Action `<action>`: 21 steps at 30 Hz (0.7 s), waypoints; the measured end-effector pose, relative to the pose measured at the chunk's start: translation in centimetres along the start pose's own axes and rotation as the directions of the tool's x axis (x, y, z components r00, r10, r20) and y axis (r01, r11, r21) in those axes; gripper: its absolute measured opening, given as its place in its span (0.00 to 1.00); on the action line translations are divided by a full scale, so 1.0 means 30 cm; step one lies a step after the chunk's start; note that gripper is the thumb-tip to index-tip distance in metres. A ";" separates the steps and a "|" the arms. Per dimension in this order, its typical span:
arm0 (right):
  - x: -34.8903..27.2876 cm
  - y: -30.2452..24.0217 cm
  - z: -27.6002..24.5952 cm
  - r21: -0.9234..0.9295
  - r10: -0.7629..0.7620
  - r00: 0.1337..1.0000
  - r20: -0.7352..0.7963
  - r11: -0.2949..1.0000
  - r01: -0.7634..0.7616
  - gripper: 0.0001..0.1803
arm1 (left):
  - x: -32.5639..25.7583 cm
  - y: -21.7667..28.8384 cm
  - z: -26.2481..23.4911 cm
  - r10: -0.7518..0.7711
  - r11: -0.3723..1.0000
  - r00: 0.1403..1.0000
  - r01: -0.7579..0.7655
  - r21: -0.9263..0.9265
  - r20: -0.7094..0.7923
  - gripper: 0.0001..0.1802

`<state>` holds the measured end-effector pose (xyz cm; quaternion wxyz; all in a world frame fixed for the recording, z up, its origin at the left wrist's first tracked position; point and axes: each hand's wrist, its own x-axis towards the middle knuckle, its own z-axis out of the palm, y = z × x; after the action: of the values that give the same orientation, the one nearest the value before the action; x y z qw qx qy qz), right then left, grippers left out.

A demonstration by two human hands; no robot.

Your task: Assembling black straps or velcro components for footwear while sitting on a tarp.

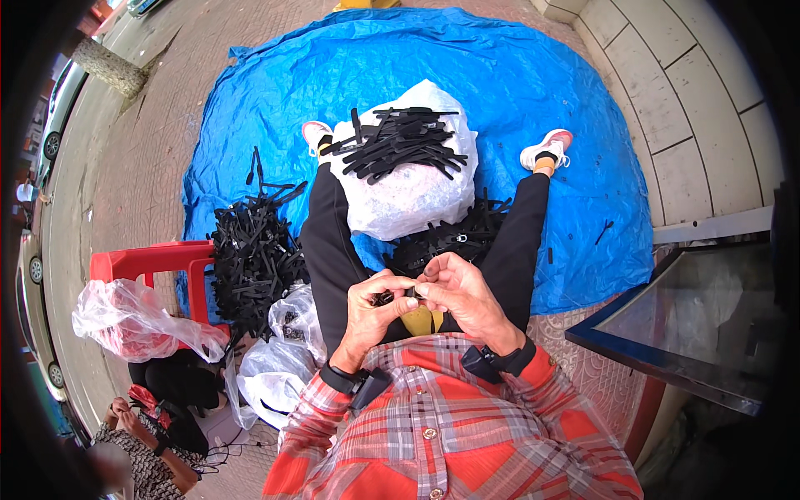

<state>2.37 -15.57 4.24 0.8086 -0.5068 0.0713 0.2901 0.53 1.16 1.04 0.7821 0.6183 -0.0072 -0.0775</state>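
Note:
My left hand and my right hand meet above my lap, both pinching one small black strip between the fingertips. I sit on the ground with legs apart in black trousers. Between my legs stands a white plastic bag, and on top of it lie several finished black strips. More black strips are heaped in my lap, just beyond my hands.
A big pile of black strips lies to my left on a blue tarp. Beside it are a red plastic stool, clear plastic bags and white bags. Another person crouches lower left. A glass-topped frame stands to my right.

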 end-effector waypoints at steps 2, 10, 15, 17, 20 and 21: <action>-0.001 0.010 0.008 -0.011 -0.013 1.000 0.006 1.000 0.014 0.17 | 0.006 0.008 -0.001 -0.007 0.999 1.000 0.006 0.034 0.029 0.13; 0.002 -0.011 -0.046 -0.288 0.222 0.954 0.202 0.944 -0.159 0.17 | 0.011 0.036 -0.010 -0.058 0.990 0.991 0.041 0.137 0.123 0.19; 0.019 0.046 -0.050 -0.332 -0.033 0.999 -0.012 0.943 0.027 0.18 | 0.017 -0.013 -0.044 -0.374 0.924 0.905 0.382 -0.001 0.204 0.17; 0.038 0.080 -0.061 -0.553 -0.190 0.979 -0.071 0.824 0.120 0.18 | 0.011 0.001 0.006 -0.336 0.941 0.927 0.338 0.018 0.168 0.10; 0.053 0.110 -0.081 -0.653 -0.268 0.960 -0.075 0.741 0.156 0.16 | 0.021 -0.022 0.025 -0.252 0.943 0.965 0.229 0.240 0.074 0.09; 0.048 0.100 -0.086 -0.503 -0.130 0.990 -0.062 0.861 0.082 0.14 | 0.028 -0.022 0.024 -0.352 0.934 0.935 0.348 0.082 0.045 0.09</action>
<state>2.39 -16.26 0.10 0.6608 -0.7146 0.0040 0.2296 1.20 0.20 0.50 0.7323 0.6351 0.0772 -0.2334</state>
